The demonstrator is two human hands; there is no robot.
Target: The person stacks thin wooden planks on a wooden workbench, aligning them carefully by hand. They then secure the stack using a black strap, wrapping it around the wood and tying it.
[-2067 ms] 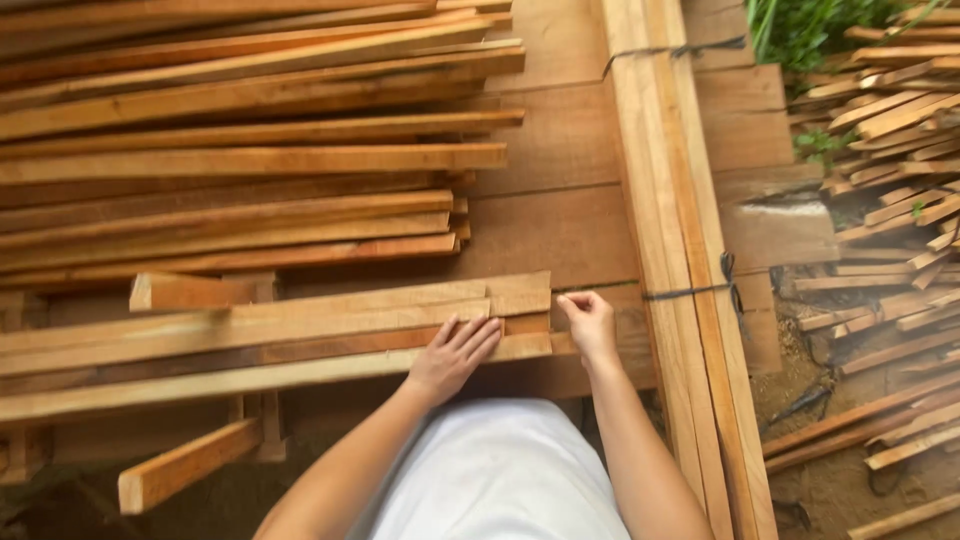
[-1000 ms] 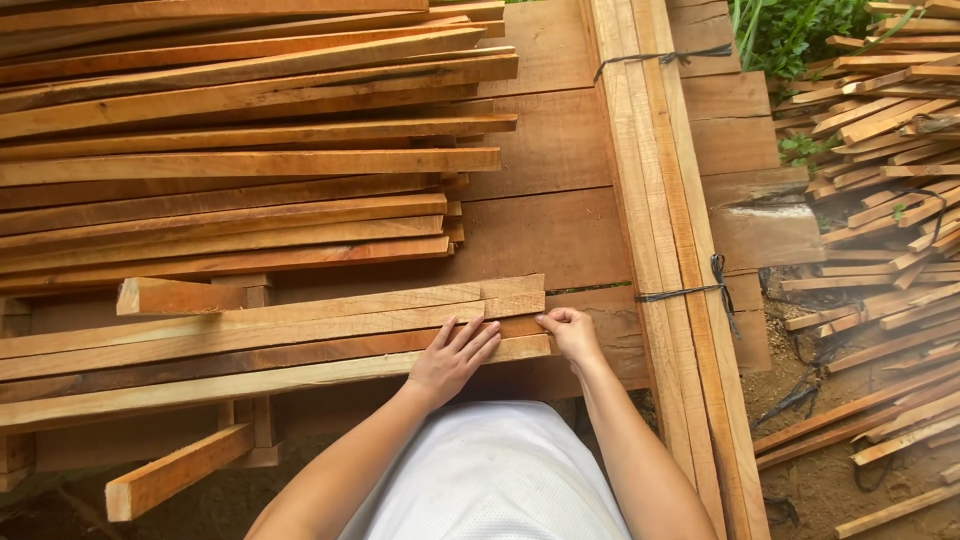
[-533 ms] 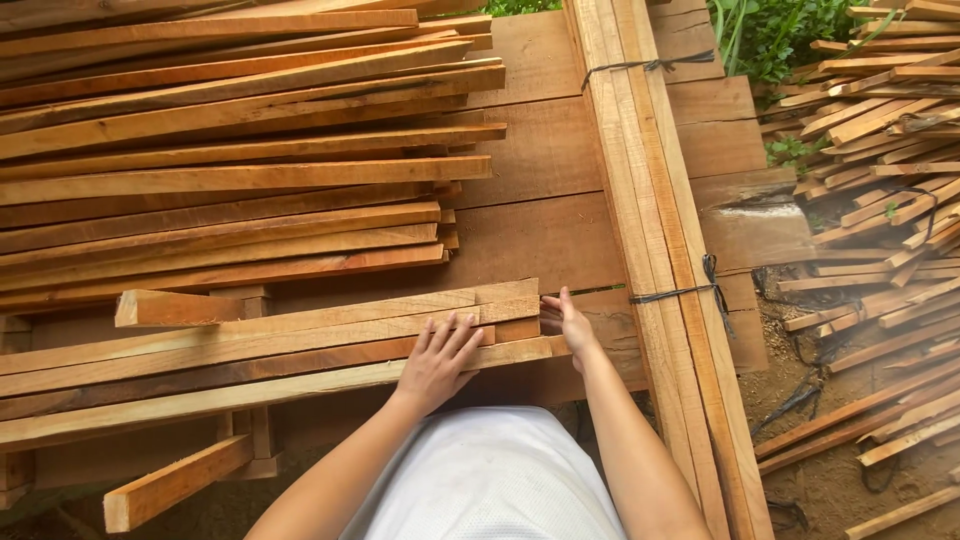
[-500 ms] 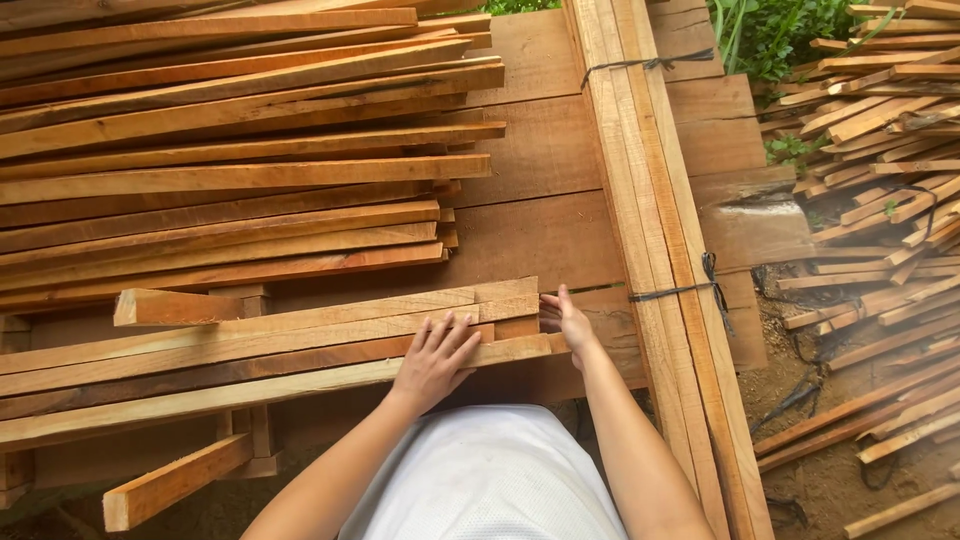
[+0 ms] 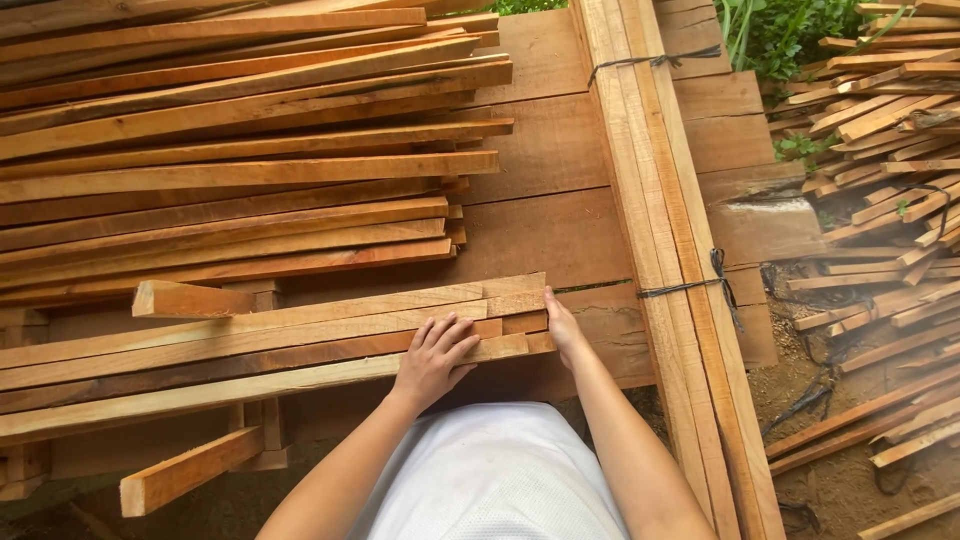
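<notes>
- Wooden slats [image 5: 250, 340] lie in a small stack on the plank platform [image 5: 560, 230], straight in front of the person and just below the larger pile of slats [image 5: 230, 170].
- Since two seconds ago the right hand [image 5: 563, 325] has slid from the top of the stack's near corner to its end face; it now presses flat against the slat ends, fingers together, gripping nothing.
- Left hand [image 5: 433, 357] has stayed on top of the stack, palm down with fingers spread wide, resting on the front slats near their right ends.
- Slat ends look more nearly flush than before, so I judge the stack is being squared up, one hand steadying, the other pushing.
- A tied bundle [image 5: 660, 250] runs along the right side, close to the right hand but apart from it.
</notes>
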